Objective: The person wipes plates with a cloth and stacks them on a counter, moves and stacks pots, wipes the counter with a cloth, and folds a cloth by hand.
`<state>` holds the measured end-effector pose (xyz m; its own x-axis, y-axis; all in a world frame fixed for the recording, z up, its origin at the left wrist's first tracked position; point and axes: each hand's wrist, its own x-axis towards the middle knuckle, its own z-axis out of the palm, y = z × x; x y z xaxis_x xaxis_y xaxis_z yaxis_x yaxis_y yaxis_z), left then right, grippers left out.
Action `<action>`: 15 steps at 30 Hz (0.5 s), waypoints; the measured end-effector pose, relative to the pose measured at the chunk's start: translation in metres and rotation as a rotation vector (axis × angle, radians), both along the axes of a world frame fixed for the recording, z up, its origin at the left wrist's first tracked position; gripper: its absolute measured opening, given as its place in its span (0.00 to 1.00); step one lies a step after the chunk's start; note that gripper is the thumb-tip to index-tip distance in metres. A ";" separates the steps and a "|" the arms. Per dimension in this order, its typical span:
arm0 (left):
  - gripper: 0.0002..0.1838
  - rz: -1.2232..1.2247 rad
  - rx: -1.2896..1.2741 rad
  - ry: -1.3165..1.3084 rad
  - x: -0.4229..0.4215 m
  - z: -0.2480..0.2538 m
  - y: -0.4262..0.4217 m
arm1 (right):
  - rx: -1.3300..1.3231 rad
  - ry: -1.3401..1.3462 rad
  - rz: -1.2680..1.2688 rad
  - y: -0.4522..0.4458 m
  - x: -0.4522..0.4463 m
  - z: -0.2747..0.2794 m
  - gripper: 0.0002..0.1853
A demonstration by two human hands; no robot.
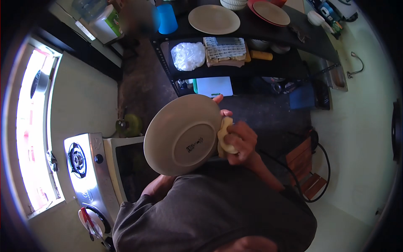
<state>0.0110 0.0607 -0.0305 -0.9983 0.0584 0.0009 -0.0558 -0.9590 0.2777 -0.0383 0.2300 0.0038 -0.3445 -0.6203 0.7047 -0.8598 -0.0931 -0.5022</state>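
Observation:
A beige plate point(161, 130) is tilted up in front of my chest, its underside with a foot ring and dark printed mark facing me. My left hand point(226, 112) grips it from behind; only some fingertips show past the right rim, and the plate hides the rest. Bunched in my closed right hand point(242, 140) is a pale yellow cloth point(227, 123), pressed against the plate's right edge.
Ahead stands a black shelf unit point(268, 42) with a flat beige plate point(214, 19), stacked plates point(272, 13) and a blue cup point(167, 20) on top. Below lies a plastic bag point(188, 56). A gas stove point(90, 168) is at left, a wooden chair point(300, 159) at right.

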 end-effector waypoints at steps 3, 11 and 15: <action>0.42 -0.023 0.010 0.004 0.002 -0.002 -0.002 | 0.108 -0.099 0.189 0.006 -0.001 0.006 0.15; 0.43 -0.052 0.116 0.045 0.012 -0.003 -0.006 | 0.158 -0.606 0.521 0.007 0.000 0.001 0.13; 0.44 0.029 0.111 0.088 -0.007 0.006 0.005 | 0.120 -0.916 0.666 0.008 -0.009 0.000 0.19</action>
